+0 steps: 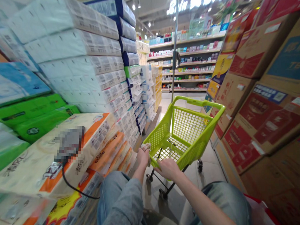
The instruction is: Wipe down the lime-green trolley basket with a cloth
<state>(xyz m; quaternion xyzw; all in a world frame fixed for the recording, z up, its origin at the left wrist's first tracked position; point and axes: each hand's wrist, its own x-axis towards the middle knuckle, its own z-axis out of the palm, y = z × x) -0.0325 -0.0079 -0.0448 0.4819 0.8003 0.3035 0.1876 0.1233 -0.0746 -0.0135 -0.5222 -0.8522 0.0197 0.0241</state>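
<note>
A lime-green shopping cart (188, 146) stands in front of my knees, its basket holding nothing that I can see. My left hand (142, 156) is closed on a crumpled, pale patterned cloth (146, 147) at the basket's near left corner. The cloth lies against the rim there. My right hand (167, 168) is wrapped over the near rim of the basket, a little right of the left hand. Its fingertips are partly hidden behind the rim.
Tall stacks of packaged tissue (99, 66) line the left side. On a cream pack (89, 122) lies a pixelated device with a black cable (70, 185). Cardboard cartons (268, 115) rise on the right. Behind the cart are a metal pole (176, 33) and stocked shelves (192, 62).
</note>
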